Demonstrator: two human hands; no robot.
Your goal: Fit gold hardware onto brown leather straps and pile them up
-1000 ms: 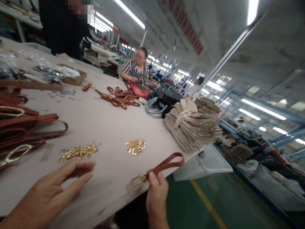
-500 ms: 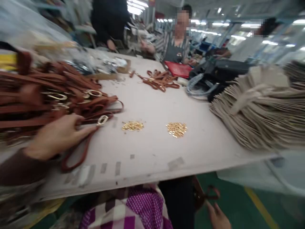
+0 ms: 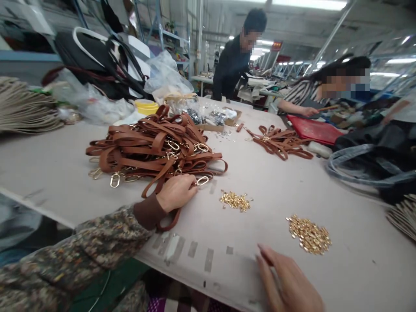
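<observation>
My left hand (image 3: 177,191) is closed on a brown leather strap (image 3: 171,222) at the near edge of a strap pile. A gold oval ring (image 3: 203,180) sticks out beyond its fingertips, and the strap's loop hangs below the palm. My right hand (image 3: 289,281) is over the front of the table with fingers stretched out and nothing in them. Ahead of it lies a heap of small gold metal pieces (image 3: 310,235). Between the hands, farther in, is a smaller gold heap (image 3: 235,201).
The tangled pile of brown straps (image 3: 156,143) has several gold clasps showing. More brown straps (image 3: 279,141) lie farther back, near a red pouch (image 3: 313,130) and black bags (image 3: 373,143). Stacked beige pieces (image 3: 24,106) stand at left. Two people (image 3: 229,65) are across the table.
My view has swung left. My right hand has come up from below the table edge, where a brown strap was at its fingers, and is now empty. My left hand stays on its strap.
</observation>
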